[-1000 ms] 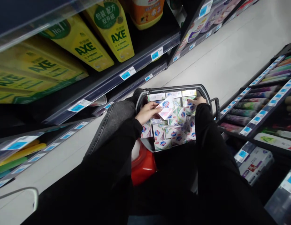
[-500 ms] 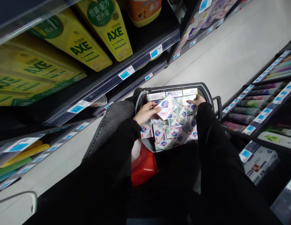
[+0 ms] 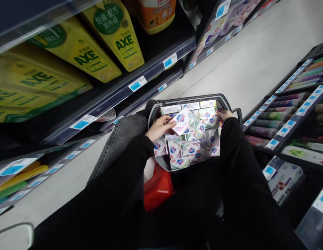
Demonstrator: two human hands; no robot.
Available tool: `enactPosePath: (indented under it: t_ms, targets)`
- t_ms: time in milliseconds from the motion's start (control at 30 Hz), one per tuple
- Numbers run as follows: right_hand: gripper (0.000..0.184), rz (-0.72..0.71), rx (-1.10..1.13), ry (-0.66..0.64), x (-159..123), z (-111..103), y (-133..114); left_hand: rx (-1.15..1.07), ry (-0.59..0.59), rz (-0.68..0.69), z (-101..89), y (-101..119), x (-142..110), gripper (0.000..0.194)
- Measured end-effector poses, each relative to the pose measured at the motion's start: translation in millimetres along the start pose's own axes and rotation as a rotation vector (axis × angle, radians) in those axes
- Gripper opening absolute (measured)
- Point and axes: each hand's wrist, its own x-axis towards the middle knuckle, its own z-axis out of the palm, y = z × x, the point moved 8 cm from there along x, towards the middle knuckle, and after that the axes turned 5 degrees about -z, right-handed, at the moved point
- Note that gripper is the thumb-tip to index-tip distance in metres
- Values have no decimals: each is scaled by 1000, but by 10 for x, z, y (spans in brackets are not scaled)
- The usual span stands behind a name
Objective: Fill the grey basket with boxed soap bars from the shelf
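Observation:
A grey shopping basket (image 3: 192,99) in front of me is filled with several small soap boxes (image 3: 192,148), mostly white and green with a blue-and-red emblem. My left hand (image 3: 159,129) is closed on a white and pink soap box (image 3: 181,119), tilted above the others. At the basket's right inner side is my right hand (image 3: 225,115). Its fingers are bent down beside a white and green box (image 3: 207,115), near a small purple and yellow patch. What these fingers grip is hidden.
Yellow AXE bottles (image 3: 125,41) and an orange bottle (image 3: 157,15) stand on the left shelf. A shelf with rows of tubes (image 3: 271,123) is on the right. Below the basket sits a red object (image 3: 158,189); pale floor (image 3: 229,62) runs between the shelves.
My right hand has drawn back from the top of the upper right box to the basket's right side. My left hand still holds the pink box. The view has shifted slightly.

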Motion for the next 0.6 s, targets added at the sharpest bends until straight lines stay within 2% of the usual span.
enactPosePath:
  t_ms: [67, 167, 400, 600]
  targets:
    - [26, -13, 59, 21, -58, -8, 100, 3, 3, 4, 4, 1, 6, 26]
    - [31, -39, 89, 48, -145, 16, 150, 8, 13, 1, 12, -20, 29, 22]
    - [35, -15, -62, 82, -357, 16, -11, -8, 7, 5, 40, -33, 58, 26]
    - [38, -42, 29, 71, -258, 36, 97, -153, 44, 129, -112, 170, -8, 27]
